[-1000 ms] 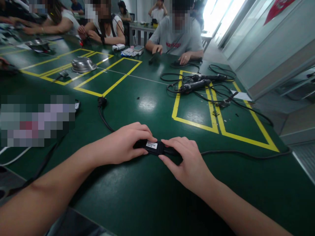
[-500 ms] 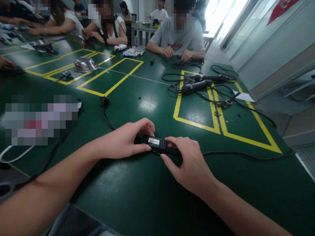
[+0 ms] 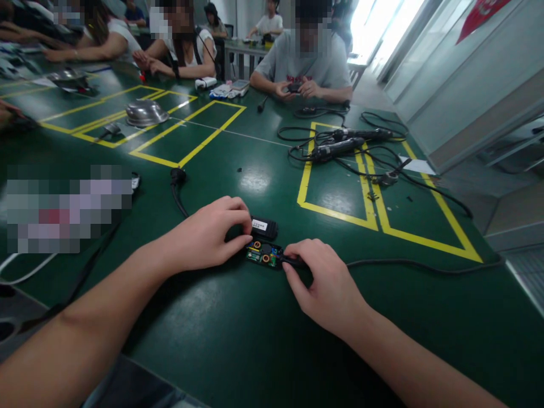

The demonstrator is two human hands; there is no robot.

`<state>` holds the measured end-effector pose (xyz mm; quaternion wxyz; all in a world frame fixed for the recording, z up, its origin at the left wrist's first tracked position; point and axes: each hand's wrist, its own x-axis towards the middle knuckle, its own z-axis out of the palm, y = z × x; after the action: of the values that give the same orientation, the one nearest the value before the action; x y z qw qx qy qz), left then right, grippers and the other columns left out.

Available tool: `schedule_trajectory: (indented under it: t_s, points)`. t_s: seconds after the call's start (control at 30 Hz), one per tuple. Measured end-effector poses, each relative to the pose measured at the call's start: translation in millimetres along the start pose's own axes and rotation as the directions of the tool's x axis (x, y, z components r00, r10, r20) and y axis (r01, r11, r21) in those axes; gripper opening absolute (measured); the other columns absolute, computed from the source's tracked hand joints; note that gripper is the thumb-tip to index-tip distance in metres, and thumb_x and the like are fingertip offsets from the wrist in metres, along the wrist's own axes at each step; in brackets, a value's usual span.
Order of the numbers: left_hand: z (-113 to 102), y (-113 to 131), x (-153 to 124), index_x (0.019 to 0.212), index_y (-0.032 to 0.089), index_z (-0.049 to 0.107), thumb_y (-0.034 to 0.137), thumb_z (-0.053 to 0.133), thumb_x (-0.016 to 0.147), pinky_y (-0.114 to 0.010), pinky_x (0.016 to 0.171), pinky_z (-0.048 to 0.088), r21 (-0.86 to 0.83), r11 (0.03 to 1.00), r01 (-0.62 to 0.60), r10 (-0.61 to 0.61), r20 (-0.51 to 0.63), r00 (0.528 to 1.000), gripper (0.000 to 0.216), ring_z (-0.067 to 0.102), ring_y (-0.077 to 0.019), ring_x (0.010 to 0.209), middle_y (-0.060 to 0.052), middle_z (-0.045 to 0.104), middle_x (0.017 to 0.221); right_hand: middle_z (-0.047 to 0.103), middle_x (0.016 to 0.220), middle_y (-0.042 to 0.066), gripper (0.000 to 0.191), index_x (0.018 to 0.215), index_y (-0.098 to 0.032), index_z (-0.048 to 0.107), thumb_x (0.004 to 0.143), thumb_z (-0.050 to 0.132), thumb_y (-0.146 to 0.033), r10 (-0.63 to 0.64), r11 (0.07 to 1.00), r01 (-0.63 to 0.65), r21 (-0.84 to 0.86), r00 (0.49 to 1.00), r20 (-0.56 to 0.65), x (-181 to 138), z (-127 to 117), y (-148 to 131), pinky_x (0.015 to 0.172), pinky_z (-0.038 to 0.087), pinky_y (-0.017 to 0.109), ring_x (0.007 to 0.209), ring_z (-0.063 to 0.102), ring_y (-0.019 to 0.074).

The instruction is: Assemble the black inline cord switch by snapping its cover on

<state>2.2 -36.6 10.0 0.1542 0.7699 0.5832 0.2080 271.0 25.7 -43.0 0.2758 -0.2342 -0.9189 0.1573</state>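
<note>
- On the near part of the green table (image 3: 212, 340), seen from the head camera, an opened-up circuit board (image 3: 264, 255) lies between the two hands, green with a couple of copper-coloured coils and some coloured wires, pretty much dead centre.
- Just beyond it is a black casing cover (image 3: 266, 228) with a white label, too small to read.
- Left hand (image 3: 219, 232) is half curled, thumb tip at the board's left end, fingertips right by the cover's left end. Can't tell if it's actually gripping either one.
- Right hand (image 3: 321, 275) is pinching the black cable (image 3: 408, 262) between thumb and fingers, right where it meets the board. Past the hand, that cable trails off to the right.
- Up and left of the left hand there's a black power plug (image 3: 177, 176), its cord running back behind the wrist.
- Farther right, two corded electric screwdrivers (image 3: 338, 149) sit tangled in their cords across yellow tape (image 3: 340, 216).
- Far left, a shiny metal bowl (image 3: 147, 113).
- Across the table, a co-worker in a grey T-shirt (image 3: 312, 65) is holding something small and dark in both hands.
</note>
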Motion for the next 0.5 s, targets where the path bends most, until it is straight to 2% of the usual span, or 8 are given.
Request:
schedule_trajectory:
  t_s: [0.1, 0.2, 0.37, 0.5]
  points:
    - [-10, 4, -4, 0.092, 0.022, 0.066, 0.027, 0.07, 0.094, -0.034, 0.08, 0.05, -0.008, 0.999, 0.046, -0.044, 0.145, 0.988, 0.007, 0.068, -0.022, 0.086, -0.003, 0.073, 0.095, 0.077, 0.097, 0.008, 0.014, 0.108, -0.02, 0.069, 0.105, 0.056, -0.015, -0.013, 0.999, 0.013, 0.033, 1.0, -0.007, -1, 0, 0, 0.077, 0.06, 0.038, 0.086, 0.073, 0.0233]
    - [-13, 4, -5, 0.094, 0.022, 0.064, 0.019, 0.067, 0.093, -0.031, 0.075, 0.046, -0.026, 0.997, 0.079, -0.071, 0.23, 0.971, 0.005, 0.068, -0.0199, 0.082, 0.0, 0.074, 0.092, 0.078, 0.1, 0.008, 0.017, 0.111, -0.019, 0.072, 0.108, 0.056, -0.016, -0.01, 0.998, 0.009, 0.056, 1.0, 0.004, -1, -2, -1, 0.079, 0.063, 0.036, 0.089, 0.076, 0.0217]
    - [-12, -2, -5, 0.101, 0.023, 0.073, 0.018, 0.064, 0.099, -0.03, 0.083, 0.051, -0.099, 0.993, 0.057, -0.031, 0.242, 0.97, 0.011, 0.073, -0.0202, 0.091, -0.001, 0.08, 0.102, 0.08, 0.103, 0.009, 0.022, 0.109, -0.019, 0.077, 0.11, 0.056, -0.016, 0.006, 0.997, -0.006, 0.075, 1.0, 0.001, -3, -2, -2, 0.079, 0.067, 0.035, 0.09, 0.079, 0.021]
    - [-13, -5, -5, 0.102, 0.023, 0.077, 0.016, 0.067, 0.099, -0.029, 0.089, 0.054, -0.108, 0.994, 0.018, 0.004, 0.2, 0.98, 0.013, 0.076, -0.0199, 0.096, -0.002, 0.082, 0.105, 0.08, 0.105, 0.01, 0.023, 0.109, -0.021, 0.079, 0.109, 0.057, -0.017, 0.02, 0.998, -0.017, 0.067, 0.999, -0.041, -4, -1, -2, 0.077, 0.068, 0.035, 0.09, 0.079, 0.0216]
